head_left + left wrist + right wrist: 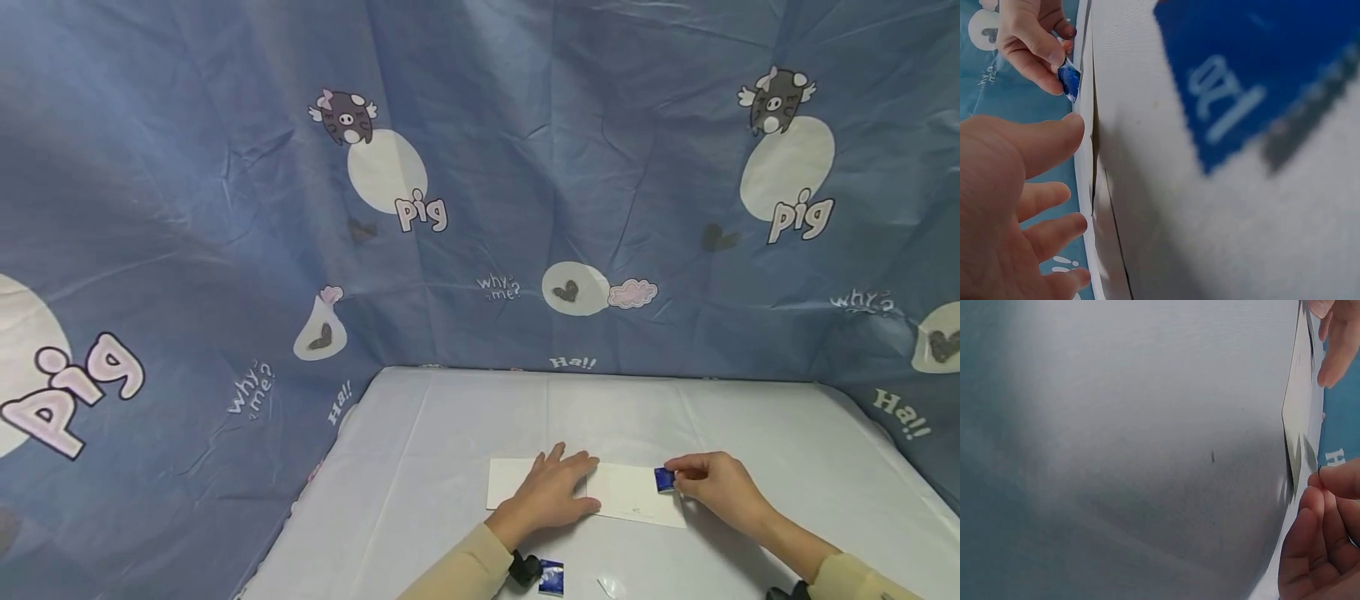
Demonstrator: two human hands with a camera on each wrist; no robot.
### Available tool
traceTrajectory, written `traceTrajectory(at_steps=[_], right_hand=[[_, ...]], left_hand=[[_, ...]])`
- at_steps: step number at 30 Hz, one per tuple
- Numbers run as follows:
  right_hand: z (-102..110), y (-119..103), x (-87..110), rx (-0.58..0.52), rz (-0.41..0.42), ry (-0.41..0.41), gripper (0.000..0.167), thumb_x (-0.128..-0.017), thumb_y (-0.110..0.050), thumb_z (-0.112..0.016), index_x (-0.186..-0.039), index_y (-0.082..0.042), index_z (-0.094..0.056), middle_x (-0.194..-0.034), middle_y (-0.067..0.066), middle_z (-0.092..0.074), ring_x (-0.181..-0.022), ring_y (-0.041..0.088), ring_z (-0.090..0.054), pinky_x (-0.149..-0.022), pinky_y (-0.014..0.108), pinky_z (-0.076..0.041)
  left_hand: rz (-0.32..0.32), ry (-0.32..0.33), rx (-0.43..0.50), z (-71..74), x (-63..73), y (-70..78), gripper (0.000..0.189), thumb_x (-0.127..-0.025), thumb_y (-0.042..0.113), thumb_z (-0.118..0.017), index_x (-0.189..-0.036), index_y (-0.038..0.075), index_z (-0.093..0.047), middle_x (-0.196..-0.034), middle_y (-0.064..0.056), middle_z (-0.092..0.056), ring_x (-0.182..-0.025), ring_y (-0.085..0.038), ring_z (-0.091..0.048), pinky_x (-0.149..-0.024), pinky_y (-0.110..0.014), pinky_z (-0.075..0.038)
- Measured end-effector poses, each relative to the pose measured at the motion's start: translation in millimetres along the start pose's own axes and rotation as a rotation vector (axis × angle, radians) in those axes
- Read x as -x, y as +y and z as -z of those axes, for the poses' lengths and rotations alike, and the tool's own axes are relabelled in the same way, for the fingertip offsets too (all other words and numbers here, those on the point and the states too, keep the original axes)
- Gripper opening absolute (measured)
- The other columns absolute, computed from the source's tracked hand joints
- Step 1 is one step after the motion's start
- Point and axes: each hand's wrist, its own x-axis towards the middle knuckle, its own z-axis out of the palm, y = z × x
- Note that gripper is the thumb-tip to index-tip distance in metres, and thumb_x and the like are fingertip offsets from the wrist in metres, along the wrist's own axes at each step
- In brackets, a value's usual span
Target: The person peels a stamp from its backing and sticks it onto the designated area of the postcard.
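A long white folded card [626,490] lies on the white-covered table, with a crease near its middle. My left hand [553,490] rests on the card around that crease, fingers spread and fairly straight. My right hand [716,485] pinches a small blue packet [664,479] between thumb and fingertips, over the card's right end. The left wrist view also shows this blue packet [1069,80] in the right hand's fingertips. In the right wrist view the right hand [1325,531] pinches it at the card's edge, and the packet appears only as a thin edge.
A second blue packet [551,577] with a zigzag edge lies beside the left wrist, close to the table's front. Right of it is a small clear piece [611,587], perhaps plastic. A blue curtain [480,183] with pig prints hangs behind the table.
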Motion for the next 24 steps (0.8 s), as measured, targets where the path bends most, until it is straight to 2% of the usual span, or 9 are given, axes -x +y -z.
traceTrajectory(at_steps=[9,17,24], right_hand=[[-2.0,2.3,-1.2,0.022,-0.010,0.005,0.021,-0.085,-0.005,-0.077,-0.106,-0.005,-0.078,-0.099,0.005,-0.075,-0.085,0.016,-0.066,-0.063,0.024,-0.052],[-3.3,3.6,-2.5,0.025,-0.024,-0.003,0.023,-0.082,-0.004,-0.078,-0.105,-0.003,-0.078,-0.092,0.002,-0.075,-0.081,0.016,-0.064,-0.061,0.024,-0.051],[-5.4,7.0,-4.5,0.025,-0.020,-0.004,0.024,-0.081,-0.003,-0.077,-0.105,-0.002,-0.078,-0.091,0.001,-0.074,-0.080,0.015,-0.063,-0.060,0.024,-0.051]], left_hand=[[0.010,-0.024,-0.026,-2.9,0.0,1.3,0.062,-0.091,0.053,-0.068,-0.146,0.027,-0.054,-0.151,0.006,-0.048,-0.145,-0.034,-0.034,-0.114,-0.058,-0.029],[0.029,-0.051,-0.037,-2.3,-0.6,1.6,0.063,-0.090,0.056,-0.068,-0.145,0.027,-0.056,-0.152,0.008,-0.047,-0.145,-0.036,-0.033,-0.113,-0.062,-0.027],[0.040,-0.048,-0.072,-2.1,-1.0,2.0,0.065,-0.088,0.059,-0.068,-0.144,0.028,-0.057,-0.151,0.011,-0.048,-0.144,-0.035,-0.034,-0.112,-0.064,-0.029]])
